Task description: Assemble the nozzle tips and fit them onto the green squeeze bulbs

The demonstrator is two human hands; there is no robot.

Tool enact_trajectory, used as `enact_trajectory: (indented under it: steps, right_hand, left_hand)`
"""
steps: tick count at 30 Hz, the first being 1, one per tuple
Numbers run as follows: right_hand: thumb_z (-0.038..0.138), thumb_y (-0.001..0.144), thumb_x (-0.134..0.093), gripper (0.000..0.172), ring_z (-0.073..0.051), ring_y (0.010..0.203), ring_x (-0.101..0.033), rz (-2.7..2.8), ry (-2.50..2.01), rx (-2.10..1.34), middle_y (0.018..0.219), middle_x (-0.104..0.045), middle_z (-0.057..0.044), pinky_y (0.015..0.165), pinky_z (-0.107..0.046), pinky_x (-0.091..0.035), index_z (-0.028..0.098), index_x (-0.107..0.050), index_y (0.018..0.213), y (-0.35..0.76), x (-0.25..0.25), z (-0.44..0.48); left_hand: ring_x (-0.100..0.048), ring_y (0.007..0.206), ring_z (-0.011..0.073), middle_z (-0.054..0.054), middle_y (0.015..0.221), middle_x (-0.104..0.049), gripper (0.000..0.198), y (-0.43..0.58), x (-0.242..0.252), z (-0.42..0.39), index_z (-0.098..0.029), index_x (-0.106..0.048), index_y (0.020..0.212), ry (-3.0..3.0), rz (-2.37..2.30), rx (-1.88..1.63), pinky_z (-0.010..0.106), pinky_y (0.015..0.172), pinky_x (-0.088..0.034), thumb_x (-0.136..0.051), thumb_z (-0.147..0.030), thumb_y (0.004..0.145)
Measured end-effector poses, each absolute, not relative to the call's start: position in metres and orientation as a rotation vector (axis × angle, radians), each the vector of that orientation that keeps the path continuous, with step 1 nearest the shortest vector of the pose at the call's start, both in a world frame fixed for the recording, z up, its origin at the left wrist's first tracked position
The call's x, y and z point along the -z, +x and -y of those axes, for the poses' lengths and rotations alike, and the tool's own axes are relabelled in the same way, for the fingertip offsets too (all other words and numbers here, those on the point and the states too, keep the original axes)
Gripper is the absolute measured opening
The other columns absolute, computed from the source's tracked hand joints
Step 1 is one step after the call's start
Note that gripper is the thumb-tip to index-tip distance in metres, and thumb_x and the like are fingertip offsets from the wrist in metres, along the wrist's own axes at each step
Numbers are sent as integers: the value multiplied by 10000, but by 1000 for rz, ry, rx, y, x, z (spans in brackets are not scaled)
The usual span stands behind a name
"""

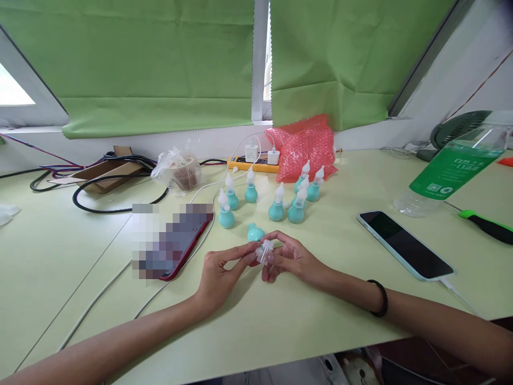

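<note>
Between my hands is a small clear plastic piece (pixel 264 252), its exact kind too small to make out. The fingertips of my left hand (pixel 224 272) pinch it from the left. My right hand (pixel 290 259) grips it from the right, fingers curled around it. Just behind lies a teal rubber bulb (pixel 255 232), tipped on its side. Farther back, several teal bulbs with clear, white-tipped nozzles stand upright in two groups, including one bulb (pixel 226 216) at the left and another bulb (pixel 295 213) at the right.
To the left lies a red-cased phone (pixel 186 243), with white cables beside it. A second phone (pixel 404 246) and a green-labelled bottle (pixel 444 168) are on the right. At the back are red bubble wrap (pixel 306 152), a yellow power strip (pixel 256 167) and a cardboard box (pixel 110 176).
</note>
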State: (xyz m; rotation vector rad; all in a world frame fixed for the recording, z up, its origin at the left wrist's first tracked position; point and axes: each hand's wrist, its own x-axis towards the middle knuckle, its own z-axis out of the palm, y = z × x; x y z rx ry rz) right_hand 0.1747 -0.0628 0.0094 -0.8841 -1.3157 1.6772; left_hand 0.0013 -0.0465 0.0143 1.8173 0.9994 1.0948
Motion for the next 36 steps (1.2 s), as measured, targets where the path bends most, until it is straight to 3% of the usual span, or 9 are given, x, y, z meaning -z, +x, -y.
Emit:
enact_trajectory:
  steps: [11,21,27,32,36]
  right_hand:
    - [369,713,-581,344,-128,567,-587,1355,-888,-1638,584,-571,28,526,-265,-465,179,-380,916,175,-12,64]
    - [356,723,-576,321,-132,561,-583,1338,-883,-1625,568,-571,30,525,-275,-461,185,-376,906,175,-9,64]
    - [343,728,-576,305,-115,553,-566,1354,-874,-1571,574,-568,30,526,-261,-454,190,-367,890,176,-7,65]
    - [294,737,-578,249,-111,656,-561,1439,-850,-1428,717,-579,3,592,-271,-469,203,-377,852,174,-6,70]
    - [209,712,-603,182,-159,874,-548,1553,-860,-1092,897,-565,-36,701,-308,-480,208,-449,809,173,-6,73]
  left_hand:
    - [-646,675,175,37,776,-697,144,2,-14,43,-172,-690,785,1564,-918,-1010,245,628,-536,-646,-231,660]
    - [-630,758,194,21,843,-689,164,3,-18,47,-211,-681,844,1784,-936,-1016,277,696,-511,-608,-235,699]
    - [-600,799,201,73,852,-672,195,1,-17,45,-163,-663,903,1822,-737,-982,306,728,-479,-546,-199,752]
    - [-568,912,218,78,961,-640,187,1,-15,45,-166,-651,894,1640,-729,-954,324,783,-476,-544,-227,753]
    - [-545,955,220,87,1070,-582,296,1,-14,46,-166,-579,1011,1518,-722,-974,334,807,-471,-586,-229,722]
